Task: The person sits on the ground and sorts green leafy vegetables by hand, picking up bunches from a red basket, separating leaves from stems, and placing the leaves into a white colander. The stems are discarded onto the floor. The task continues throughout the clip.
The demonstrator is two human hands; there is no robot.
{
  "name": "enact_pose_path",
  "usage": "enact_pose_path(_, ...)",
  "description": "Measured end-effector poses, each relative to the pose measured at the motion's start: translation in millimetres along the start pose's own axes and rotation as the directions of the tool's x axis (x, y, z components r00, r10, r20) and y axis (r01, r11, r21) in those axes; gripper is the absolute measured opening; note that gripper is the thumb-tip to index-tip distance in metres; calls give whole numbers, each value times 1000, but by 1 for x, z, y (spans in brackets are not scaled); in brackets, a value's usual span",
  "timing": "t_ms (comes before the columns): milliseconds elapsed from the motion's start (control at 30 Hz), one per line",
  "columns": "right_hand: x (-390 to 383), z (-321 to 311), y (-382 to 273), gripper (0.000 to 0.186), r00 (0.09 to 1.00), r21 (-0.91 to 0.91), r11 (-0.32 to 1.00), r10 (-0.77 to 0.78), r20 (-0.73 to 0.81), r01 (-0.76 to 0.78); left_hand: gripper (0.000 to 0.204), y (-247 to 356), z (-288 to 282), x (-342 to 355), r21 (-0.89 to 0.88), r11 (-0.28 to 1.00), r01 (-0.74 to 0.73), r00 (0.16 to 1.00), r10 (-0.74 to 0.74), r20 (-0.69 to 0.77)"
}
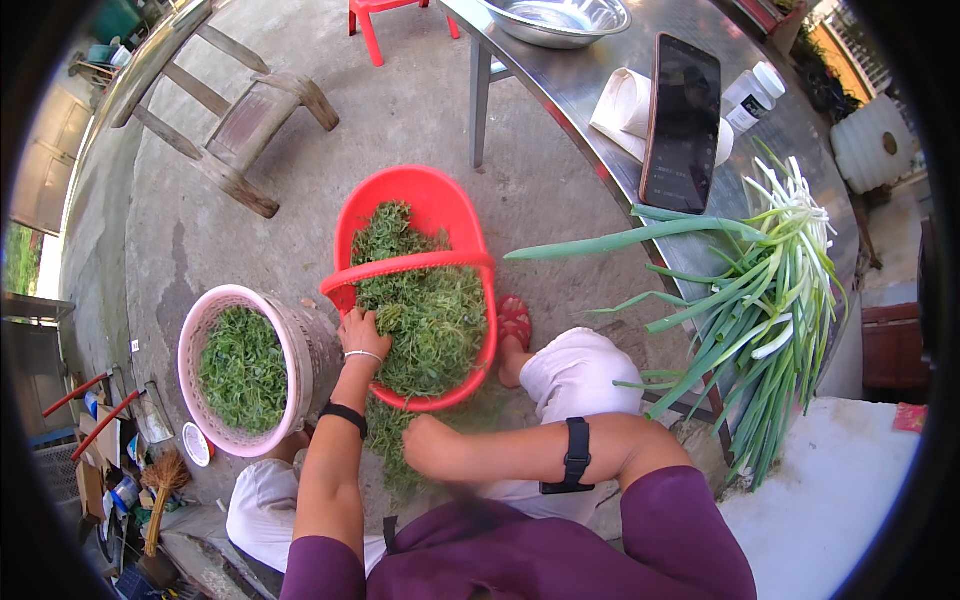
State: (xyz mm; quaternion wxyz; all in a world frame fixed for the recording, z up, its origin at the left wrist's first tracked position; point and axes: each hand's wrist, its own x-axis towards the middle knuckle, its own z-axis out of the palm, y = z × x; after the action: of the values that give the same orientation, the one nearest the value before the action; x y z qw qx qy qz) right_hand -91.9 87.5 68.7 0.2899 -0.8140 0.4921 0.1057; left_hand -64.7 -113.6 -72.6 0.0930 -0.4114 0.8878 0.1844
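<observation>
concrete floor (410,110), left hand (366,336) over red basket (440,198), right hand (428,447) curled.

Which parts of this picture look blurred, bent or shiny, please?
In the head view, the metal table bends along its edge; the right hand looks soft, perhaps from motion; the steel basin shows bright glare; a black border surrounds everything.

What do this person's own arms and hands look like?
The left hand is gloveless, with a thin pale bracelet at the wrist and a black band on the forearm. The right hand is also gloveless; its forearm wears a wider black strap with a dark block. The sleeves are short and purple.
</observation>
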Motion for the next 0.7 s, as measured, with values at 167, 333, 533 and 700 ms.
enact_pose_path(167,-4,-6,1,18,1000,-70,998,3,-21,-4,42,10,-35,-40,-239,968,74,997,-77,-4)
enact_pose_path(333,-8,-7,3,16,998,-79,996,-45,-44,42,46,20,-76,-70,-99,989,-110,942,72,-328)
enact_pose_path(533,-4,-2,0,17,998,-88,996,-26,-60,21,83,41,6,-95,24,984,-176,977,177,-121)
enact_pose_path(700,0,5,2,17,998,-67,998,-22,-52,18,54,26,36,-91,-110,978,-177,960,147,-239)
